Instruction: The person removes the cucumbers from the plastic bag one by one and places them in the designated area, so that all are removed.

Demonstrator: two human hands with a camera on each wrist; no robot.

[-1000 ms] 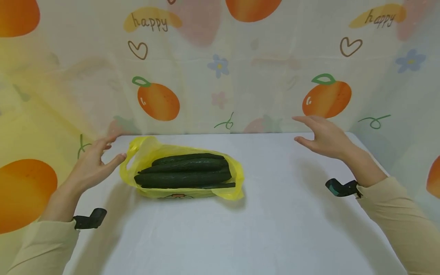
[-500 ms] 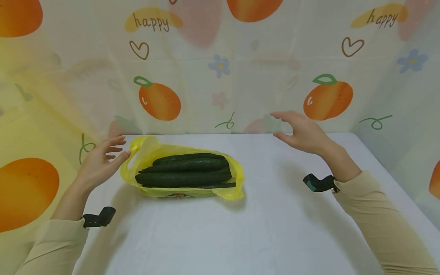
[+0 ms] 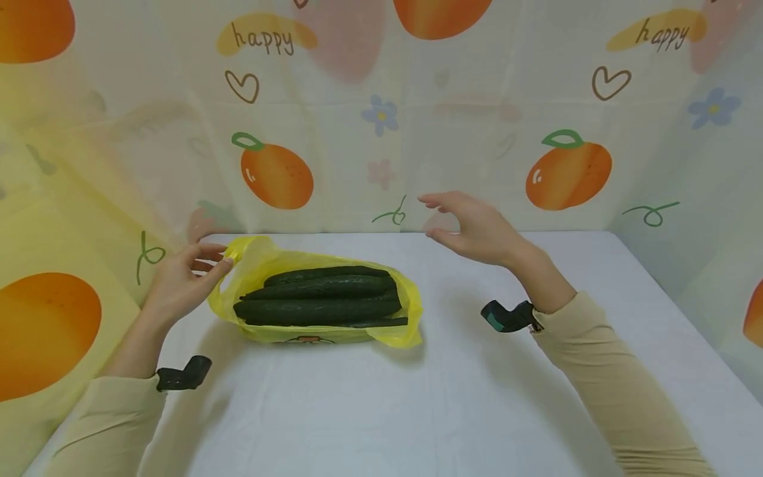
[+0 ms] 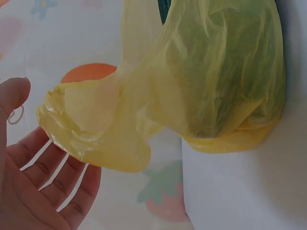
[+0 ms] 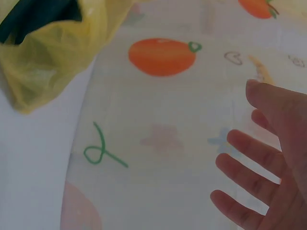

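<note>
Left hand [image 3: 181, 281]: released, fingers slightly bent, thumb held off, no grip. It sits at 9 o'clock of the yellow plastic bag [image 3: 411, 306], right at the loop handle [image 4: 93, 148]. Left wrist view: fingertips run behind the loop's edge, thumb clear of it. Can't confirm contact.

Right hand [image 3: 477, 228]: also released, loosely curved, holding nothing. Raised over the far part of the white tabletop [image 3: 357, 417], between 2 and 3 o'clock of the bag, apart from it.

Bag rests on the tabletop, mouth gaping upward, loop at its 10 o'clock, printed mark on the wall at 6. At least three cucumbers [image 3: 334, 308] inside, stacked side by side, lengthwise 9 to 3.

Step in hand, my read: approach to the bag. Left looks about in place, right short of it.

Next move calls for: left thumb closing to the fingers on the loop; right coming toward 8 o'clock and down to the bag's 3 o'clock rim. Film looks thin and slack, so take a full fold or it may slip.

Outer stuff: fruit-print backdrop [image 3: 381, 59] at 12, behind the tabletop.
</note>
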